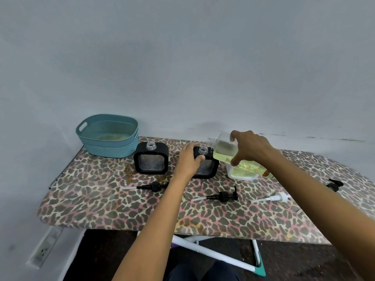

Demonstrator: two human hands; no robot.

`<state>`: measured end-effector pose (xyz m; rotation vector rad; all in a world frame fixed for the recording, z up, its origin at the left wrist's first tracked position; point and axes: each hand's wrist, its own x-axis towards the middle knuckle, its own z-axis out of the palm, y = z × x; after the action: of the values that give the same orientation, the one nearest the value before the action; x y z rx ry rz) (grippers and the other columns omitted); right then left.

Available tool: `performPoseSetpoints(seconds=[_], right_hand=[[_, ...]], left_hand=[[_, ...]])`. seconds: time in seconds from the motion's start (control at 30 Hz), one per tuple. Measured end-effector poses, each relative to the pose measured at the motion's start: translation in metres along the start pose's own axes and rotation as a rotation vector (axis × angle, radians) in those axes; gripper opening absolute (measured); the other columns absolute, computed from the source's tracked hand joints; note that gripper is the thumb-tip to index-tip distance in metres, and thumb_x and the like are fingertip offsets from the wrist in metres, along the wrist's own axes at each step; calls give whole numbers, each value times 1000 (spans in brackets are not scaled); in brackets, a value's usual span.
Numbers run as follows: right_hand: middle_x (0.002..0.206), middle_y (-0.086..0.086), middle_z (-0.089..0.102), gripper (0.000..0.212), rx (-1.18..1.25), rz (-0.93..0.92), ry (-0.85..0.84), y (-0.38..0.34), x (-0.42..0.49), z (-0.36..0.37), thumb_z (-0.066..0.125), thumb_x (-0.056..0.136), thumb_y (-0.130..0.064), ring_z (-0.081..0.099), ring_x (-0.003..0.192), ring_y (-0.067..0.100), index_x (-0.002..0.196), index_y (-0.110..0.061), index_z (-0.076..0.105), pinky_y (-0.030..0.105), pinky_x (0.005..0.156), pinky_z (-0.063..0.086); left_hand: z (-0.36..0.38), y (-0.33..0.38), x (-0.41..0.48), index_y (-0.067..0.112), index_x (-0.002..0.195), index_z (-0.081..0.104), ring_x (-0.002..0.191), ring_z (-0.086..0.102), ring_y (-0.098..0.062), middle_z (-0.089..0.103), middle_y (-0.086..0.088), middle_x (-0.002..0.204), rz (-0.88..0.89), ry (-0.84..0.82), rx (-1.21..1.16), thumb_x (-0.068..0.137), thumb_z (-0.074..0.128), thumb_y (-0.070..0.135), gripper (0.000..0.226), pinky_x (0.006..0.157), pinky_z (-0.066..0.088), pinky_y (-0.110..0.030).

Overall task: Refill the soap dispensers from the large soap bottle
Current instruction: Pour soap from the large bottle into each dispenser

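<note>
The right hand [250, 147] grips the large soap bottle [233, 157], tilted with its open neck just above the near dispenser [206, 164], which the left hand [188, 161] clasps at its top corner. A 2nd dispenser [151, 158] stands open beside the basket [108, 136] on the leopard-print ironing board [101, 203].

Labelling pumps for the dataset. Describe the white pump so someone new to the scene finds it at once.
Start at the leopard-print ironing board and look along its near edge, under the right forearm. The white pump lies flat there, its tube pointing left. It is the only white one; the pumps beside it are black.
</note>
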<state>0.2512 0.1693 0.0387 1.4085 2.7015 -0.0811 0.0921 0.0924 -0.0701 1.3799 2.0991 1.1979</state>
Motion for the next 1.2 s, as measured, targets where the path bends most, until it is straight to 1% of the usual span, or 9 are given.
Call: performPoseSetpoints(seconds=[0.1,0.17,0.23,0.33,0.43,0.57,0.9,1.03,1.2], right_hand=[[93,-3,48,80,-6,-2,2,0,0,-1,85,61,-36,53,84,22,128,-21,45,31,66,41],[95,-1,51,80,-11,-4,4,0,0,-2,85,61,-36,56,89,23,128,-20,45,31,68,42],[97,0,52,80,-14,-4,4,0,0,-2,85,61,-36,57,91,24,128,-20,45,31,68,42],[94,-1,48,81,-20,-2,-3,1,-1,-3,85,61,-36,54,86,23,129,-20,44,31,67,42],[93,-2,48,81,-27,-2,-3,1,-1,-3,85,60,-36,58,91,24,128,-21,44,32,69,42],[90,-3,48,81,-30,-3,1,1,0,-4,85,59,-36,53,82,22,128,-21,45,31,67,43],[92,-2,48,81,-40,-12,2,-1,1,-5,85,60,-37,53,83,21,128,-21,44,31,64,41],[98,0,53,81,-46,-9,-3,-2,0,-5,85,60,-37,51,82,21,129,-21,44,31,66,41],[93,-3,46,80,-45,-11,-1,-4,-1,-7,85,61,-36,51,81,20,129,-21,44,31,65,42]], left_hand=[[0,0,0,11,133,44,121,46,-21,49,-7,131,-3,-2,4,89,62,23,50,101,36,-29],[1,0,0,11,133,44,121,47,-22,50,-7,130,-5,-3,5,89,62,23,49,102,37,-32],[0,0,0,11,133,44,120,47,-22,50,-7,130,-5,-3,4,89,62,23,48,102,37,-32],[0,1,0,11,134,44,122,46,-22,49,-7,132,-2,-3,8,90,62,23,49,103,36,-31],[0,0,-1,11,134,44,122,46,-22,49,-8,132,-9,-3,-7,90,62,22,49,102,36,-30],[0,1,-1,11,135,43,124,45,-22,48,-8,134,-10,-1,-6,89,62,22,50,106,37,-33],[-2,3,-1,10,135,43,123,45,-22,48,-8,133,-13,-6,1,90,62,22,50,103,34,-30],[-2,3,-1,10,135,43,124,44,-22,47,-8,134,-14,-9,1,89,62,22,51,104,34,-30],[-3,3,-1,10,134,44,121,46,-21,48,-8,132,-22,-11,-11,89,62,20,50,100,34,-26]])
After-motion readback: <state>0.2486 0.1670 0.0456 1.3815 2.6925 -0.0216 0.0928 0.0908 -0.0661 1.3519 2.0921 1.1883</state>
